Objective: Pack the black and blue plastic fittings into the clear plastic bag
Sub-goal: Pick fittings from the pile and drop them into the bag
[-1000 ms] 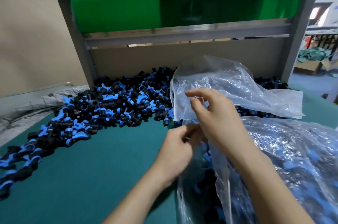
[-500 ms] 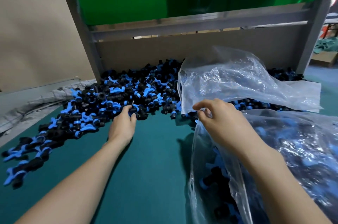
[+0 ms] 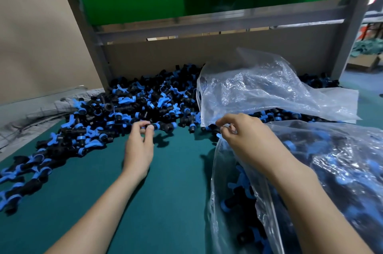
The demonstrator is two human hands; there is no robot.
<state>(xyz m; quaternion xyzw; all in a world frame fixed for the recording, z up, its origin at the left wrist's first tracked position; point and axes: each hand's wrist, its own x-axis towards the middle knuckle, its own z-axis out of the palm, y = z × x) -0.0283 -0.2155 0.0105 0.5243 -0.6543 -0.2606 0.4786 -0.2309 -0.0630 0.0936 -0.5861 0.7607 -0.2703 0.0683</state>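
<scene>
A left hand (image 3: 138, 148) pinches one black and blue fitting (image 3: 163, 125) at the near edge of the pile (image 3: 128, 108) on the green table (image 3: 165, 202); the right hand (image 3: 248, 139) grips the rim of the clear bag (image 3: 342, 170), partly filled with fittings

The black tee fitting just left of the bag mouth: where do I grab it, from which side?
Pinch the tee fitting by its stem, from the near side: the stem points toward you over bare mat, probably clear of the pile.
</scene>
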